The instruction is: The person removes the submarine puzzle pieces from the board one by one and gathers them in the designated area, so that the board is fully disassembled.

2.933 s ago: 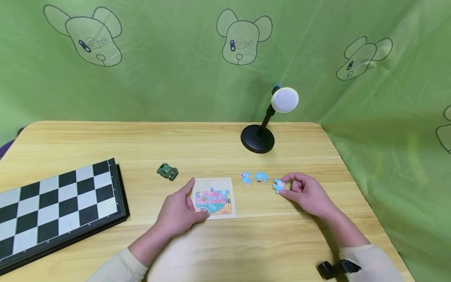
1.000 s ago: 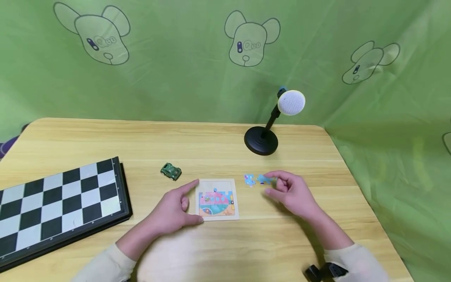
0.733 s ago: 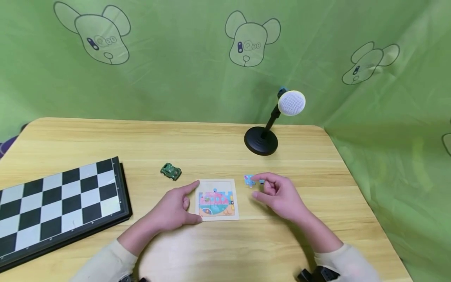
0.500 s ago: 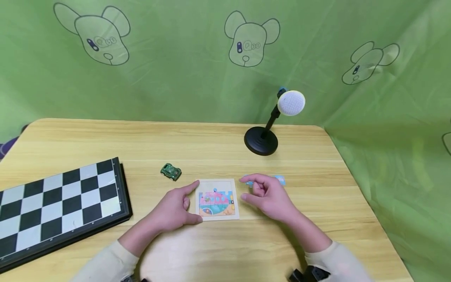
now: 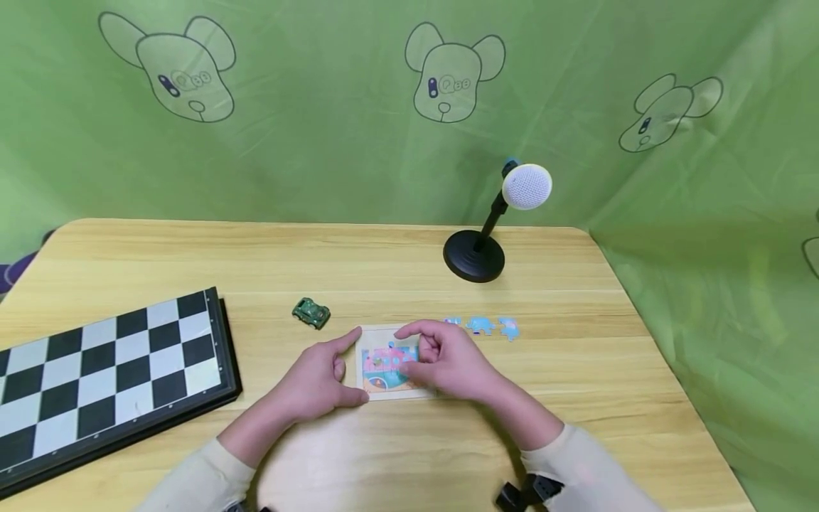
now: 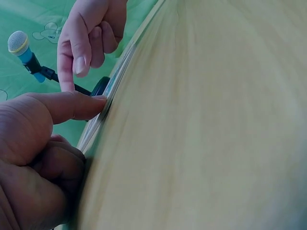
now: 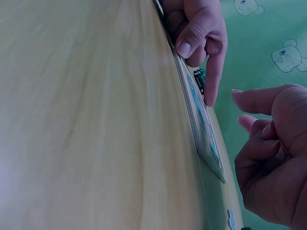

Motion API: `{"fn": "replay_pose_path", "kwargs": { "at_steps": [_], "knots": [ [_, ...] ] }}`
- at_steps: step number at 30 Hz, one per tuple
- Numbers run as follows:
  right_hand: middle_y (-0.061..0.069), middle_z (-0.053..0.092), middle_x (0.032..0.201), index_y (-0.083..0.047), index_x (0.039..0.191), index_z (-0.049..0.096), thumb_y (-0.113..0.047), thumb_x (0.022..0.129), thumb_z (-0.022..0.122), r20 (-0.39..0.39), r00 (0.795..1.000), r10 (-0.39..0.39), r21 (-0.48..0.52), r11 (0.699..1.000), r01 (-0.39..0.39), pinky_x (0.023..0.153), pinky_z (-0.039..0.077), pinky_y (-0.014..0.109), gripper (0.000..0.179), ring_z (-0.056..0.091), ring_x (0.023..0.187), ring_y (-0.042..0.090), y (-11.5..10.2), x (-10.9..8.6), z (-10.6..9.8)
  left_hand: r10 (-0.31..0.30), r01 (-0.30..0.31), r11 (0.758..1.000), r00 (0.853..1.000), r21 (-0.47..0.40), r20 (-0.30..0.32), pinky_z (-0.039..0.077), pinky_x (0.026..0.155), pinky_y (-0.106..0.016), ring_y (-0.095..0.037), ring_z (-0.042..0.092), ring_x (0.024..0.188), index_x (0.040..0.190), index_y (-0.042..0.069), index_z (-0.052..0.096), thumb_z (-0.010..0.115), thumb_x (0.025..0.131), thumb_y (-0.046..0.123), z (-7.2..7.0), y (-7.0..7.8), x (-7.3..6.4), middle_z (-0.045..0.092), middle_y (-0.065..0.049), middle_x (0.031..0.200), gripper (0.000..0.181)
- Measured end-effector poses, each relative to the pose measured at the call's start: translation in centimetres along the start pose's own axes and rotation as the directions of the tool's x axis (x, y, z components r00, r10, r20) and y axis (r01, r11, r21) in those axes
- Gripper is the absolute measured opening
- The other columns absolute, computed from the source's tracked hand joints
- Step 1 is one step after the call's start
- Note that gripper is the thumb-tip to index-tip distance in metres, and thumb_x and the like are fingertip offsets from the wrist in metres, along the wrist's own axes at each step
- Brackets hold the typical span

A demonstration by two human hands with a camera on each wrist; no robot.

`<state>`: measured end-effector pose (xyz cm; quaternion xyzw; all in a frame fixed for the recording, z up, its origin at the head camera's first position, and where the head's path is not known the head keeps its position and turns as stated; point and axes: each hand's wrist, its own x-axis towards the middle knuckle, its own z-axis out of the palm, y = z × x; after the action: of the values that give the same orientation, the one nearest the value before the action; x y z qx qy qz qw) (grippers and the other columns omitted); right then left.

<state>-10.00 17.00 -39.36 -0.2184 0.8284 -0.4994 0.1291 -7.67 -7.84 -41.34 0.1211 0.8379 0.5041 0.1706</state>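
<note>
A square jigsaw puzzle tray (image 5: 377, 336) with a pale border lies on the table, partly filled with a pink and teal picture. My left hand (image 5: 313, 380) holds its left side between the forefinger at the far corner and the thumb at the near corner. Over the right part of the tray hovers my right hand (image 5: 451, 361), covering some of the picture. Nothing shows between its parted thumb and forefinger in the right wrist view, while its other fingers curl in. Three loose blue puzzle pieces (image 5: 480, 325) lie beyond the right hand, the leftmost partly hidden.
A folding chessboard (image 5: 121, 377) occupies the table's left side. Behind the tray sits a small green toy car (image 5: 311, 313). Towards the back right stands a microphone (image 5: 527, 186) on a round black base (image 5: 474, 256). A green curtain (image 5: 320, 142) hangs behind the table.
My right hand has let go of a puzzle piece, now lying at the row's right end. It has travelled left past the pieces to above the tray. My left hand stays at the tray's left side.
</note>
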Motion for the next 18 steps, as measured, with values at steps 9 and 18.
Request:
{"fn": "replay_pose_path", "kwargs": {
  "at_steps": [9,18],
  "knots": [
    [-0.004,0.041,0.058,-0.007,0.114,0.068,-0.008,0.081,0.083,0.072,0.994,0.076,-0.090,0.993,-0.070,0.062,0.044,0.028,0.037,0.037,0.053,0.010,-0.1,1.3,1.4,0.004,-0.004,1.000,1.000,0.006,0.001,0.030,0.046,-0.026,-0.010,0.031,0.046,0.154,0.002,0.037,0.091,0.069,0.013,0.1,-0.1,0.1,0.035,0.005,0.053,0.101],
    [-0.005,0.043,0.058,-0.013,0.108,0.068,-0.017,0.077,0.087,0.060,0.986,0.157,-0.180,0.973,-0.144,0.055,0.038,0.027,0.037,0.040,0.052,0.010,-0.5,2.1,2.4,0.003,-0.003,1.000,1.000,0.013,0.000,0.031,0.047,-0.026,-0.009,0.032,0.047,0.153,0.002,0.037,0.090,0.069,0.013,0.0,0.0,0.0,0.035,0.005,0.053,0.100]
  ]
}}
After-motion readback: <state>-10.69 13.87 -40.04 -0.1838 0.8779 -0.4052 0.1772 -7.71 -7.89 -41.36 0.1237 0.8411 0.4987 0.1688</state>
